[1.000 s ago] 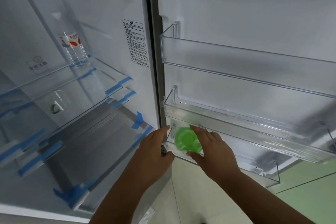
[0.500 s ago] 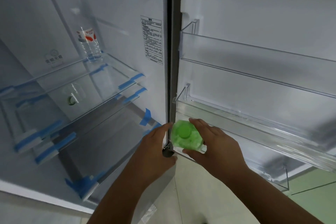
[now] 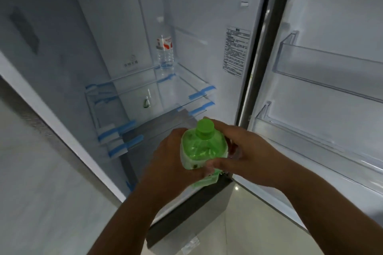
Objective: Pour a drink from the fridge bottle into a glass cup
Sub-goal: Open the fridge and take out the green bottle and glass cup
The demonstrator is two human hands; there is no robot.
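Glossy white fridge; squarish green plastic bottle.

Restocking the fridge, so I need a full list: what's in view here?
green bottle: one, green with green cap, held before the open fridge
water bottle: one, clear, red-and-white label, back of upper shelf
glass shelves: two, clear with blue tape, inside fridge
door bins: at least two, clear, on open door
sticker: one, white, printed, fridge's inner right wall
left hand: one, grips green bottle's left side
right hand: one, grips green bottle's right side
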